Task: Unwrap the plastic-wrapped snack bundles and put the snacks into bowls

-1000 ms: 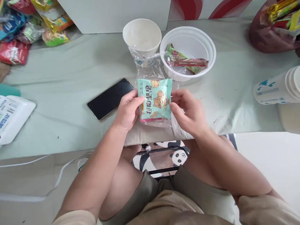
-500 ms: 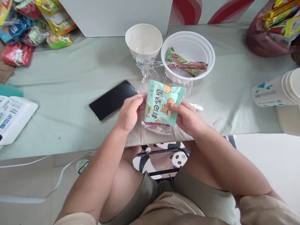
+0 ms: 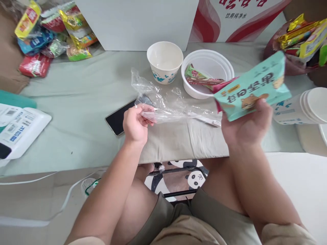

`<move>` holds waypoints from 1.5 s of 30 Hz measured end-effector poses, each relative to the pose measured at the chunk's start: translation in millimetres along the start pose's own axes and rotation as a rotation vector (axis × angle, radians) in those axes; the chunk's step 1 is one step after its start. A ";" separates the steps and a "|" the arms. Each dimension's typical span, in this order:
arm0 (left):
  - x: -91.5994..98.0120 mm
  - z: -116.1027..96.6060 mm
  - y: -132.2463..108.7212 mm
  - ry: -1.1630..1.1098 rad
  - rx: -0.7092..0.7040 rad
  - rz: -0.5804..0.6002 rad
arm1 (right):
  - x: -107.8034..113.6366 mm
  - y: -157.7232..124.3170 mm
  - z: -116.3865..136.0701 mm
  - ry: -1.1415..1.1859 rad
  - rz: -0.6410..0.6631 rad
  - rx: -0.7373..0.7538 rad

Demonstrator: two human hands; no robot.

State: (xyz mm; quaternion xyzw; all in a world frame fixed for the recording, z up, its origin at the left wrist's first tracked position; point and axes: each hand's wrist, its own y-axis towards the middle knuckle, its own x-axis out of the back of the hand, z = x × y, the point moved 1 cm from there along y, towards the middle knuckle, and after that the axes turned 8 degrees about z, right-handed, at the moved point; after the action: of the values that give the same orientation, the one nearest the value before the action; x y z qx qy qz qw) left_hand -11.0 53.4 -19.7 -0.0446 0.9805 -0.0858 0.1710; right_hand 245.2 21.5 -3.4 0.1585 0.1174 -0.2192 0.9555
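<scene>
My right hand (image 3: 246, 127) grips a teal snack packet (image 3: 251, 87) with printed characters, lifted above the table's right side. At the table's front, my left hand (image 3: 135, 122) pinches the edge of a clear plastic bag (image 3: 166, 103) that lies crumpled and stretched across the cloth. The bag partly covers a black phone (image 3: 119, 117). Behind them stand an empty paper cup (image 3: 165, 61) and a white plastic bowl (image 3: 206, 73) holding wrapped snack bars (image 3: 201, 77).
A pile of snack packets (image 3: 53, 34) sits at the back left, and a dark bag of snacks (image 3: 301, 41) at the back right. Stacked paper cups (image 3: 304, 107) lie at the right edge. A white labelled box (image 3: 17, 131) rests at the left. A white box stands behind the cup.
My right hand has pulled the teal packet out of the clear bag and carried it up to the right. My left hand kept hold of the bag, which now lies stretched out.
</scene>
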 end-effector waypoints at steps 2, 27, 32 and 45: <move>-0.3 -1.5 0.7 -0.027 -0.011 -0.011 | 15.1 10.8 -1.0 0.023 -0.036 0.066; -7.5 -17.9 0.7 -0.175 0.088 0.077 | -44.1 121.7 -4.6 -1.595 0.800 -0.122; -5.5 -27.7 -3.5 -0.372 0.325 0.258 | -52.0 90.4 21.2 -1.492 0.775 0.100; 7.9 -18.8 -3.8 -0.083 0.427 0.736 | -51.1 -44.3 0.9 -0.329 0.687 -0.421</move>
State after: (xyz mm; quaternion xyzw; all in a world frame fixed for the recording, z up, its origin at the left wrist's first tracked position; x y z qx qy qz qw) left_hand -24.7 51.6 -4.2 0.3415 0.8835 -0.2181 0.2350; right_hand 180.4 2.9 1.3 -0.0469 -0.0539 0.1178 0.9905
